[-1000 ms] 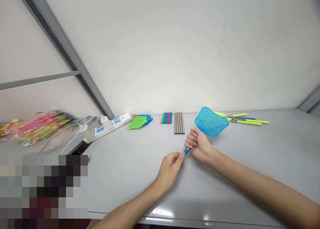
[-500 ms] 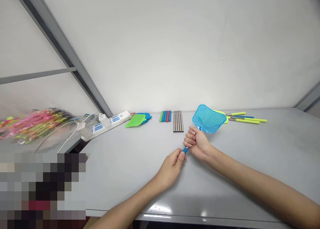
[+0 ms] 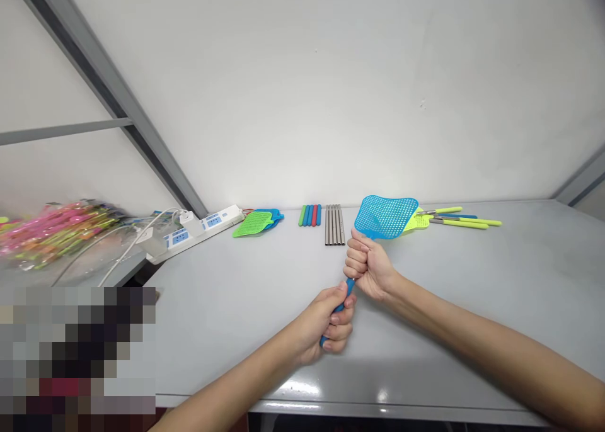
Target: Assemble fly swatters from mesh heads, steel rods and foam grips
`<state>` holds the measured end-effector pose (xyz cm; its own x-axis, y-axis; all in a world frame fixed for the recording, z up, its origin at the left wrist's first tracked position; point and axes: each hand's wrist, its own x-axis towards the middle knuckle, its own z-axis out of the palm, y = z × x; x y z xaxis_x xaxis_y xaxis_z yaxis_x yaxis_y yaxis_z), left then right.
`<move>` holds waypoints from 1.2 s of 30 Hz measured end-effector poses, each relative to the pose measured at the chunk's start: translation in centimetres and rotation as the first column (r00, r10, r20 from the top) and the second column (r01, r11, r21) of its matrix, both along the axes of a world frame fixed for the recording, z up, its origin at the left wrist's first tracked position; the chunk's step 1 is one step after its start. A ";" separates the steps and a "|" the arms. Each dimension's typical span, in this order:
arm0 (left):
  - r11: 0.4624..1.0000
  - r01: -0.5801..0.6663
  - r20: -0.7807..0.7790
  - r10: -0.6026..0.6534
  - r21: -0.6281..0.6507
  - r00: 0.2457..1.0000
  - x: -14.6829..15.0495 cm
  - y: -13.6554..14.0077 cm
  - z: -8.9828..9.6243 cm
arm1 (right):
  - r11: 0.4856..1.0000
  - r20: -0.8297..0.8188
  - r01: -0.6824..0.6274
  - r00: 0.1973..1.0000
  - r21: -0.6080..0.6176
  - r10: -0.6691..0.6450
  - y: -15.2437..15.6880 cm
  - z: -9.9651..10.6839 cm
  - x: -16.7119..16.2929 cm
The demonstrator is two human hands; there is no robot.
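Both hands grip one blue fly swatter (image 3: 385, 216), held tilted above the table with its perforated head up and to the right. My left hand (image 3: 328, 325) is wrapped round its blue handle, whose lower end sticks out below the fingers. Closed just under the swatter head is my right hand (image 3: 371, 265), which hides most of the shaft. Behind the head lie assembled swatters with a yellow-green head (image 3: 416, 221) and yellow and blue handles (image 3: 472, 223). Several metal tubes (image 3: 335, 225) lie in a row, beside short green, blue and red handles (image 3: 309, 215).
A green swatter head (image 3: 254, 224) lies over a blue one (image 3: 275, 215) by the wall. To their left stands a white power strip (image 3: 198, 233) with plugs and cables. Bagged colourful items (image 3: 66, 233) are at far left. The grey table (image 3: 236, 306) ends at a front edge.
My left hand has turned and shifted its hold on the handle, so the lower end now shows. The blue head has tilted flatter and moved slightly left.
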<state>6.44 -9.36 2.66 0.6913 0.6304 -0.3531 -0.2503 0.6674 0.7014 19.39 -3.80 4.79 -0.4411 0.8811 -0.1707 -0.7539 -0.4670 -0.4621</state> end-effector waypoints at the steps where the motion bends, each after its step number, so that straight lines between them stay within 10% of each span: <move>1: 0.999 0.018 0.042 -0.017 -0.040 0.999 0.0 0.0 0.0 | 1.000 -0.006 -0.011 1.000 0.005 0.012 0.0 0.0 0.0; 6: 0.989 0.081 0.148 -0.062 -0.122 0.987 0.0 0.2 0.4 | 0.998 -0.027 -0.045 0.999 0.038 0.046 0.1 0.6 0.2; 24: 0.941 0.200 -0.100 -0.179 0.274 0.979 0.3 0.1 0.3 | 0.908 0.179 -0.410 0.903 0.084 0.391 -0.1 0.9 0.0; 36: 0.920 0.167 -0.177 -0.109 0.355 0.978 0.1 0.1 0.2 | 0.929 0.324 -0.308 0.917 0.206 0.232 0.1 0.4 0.2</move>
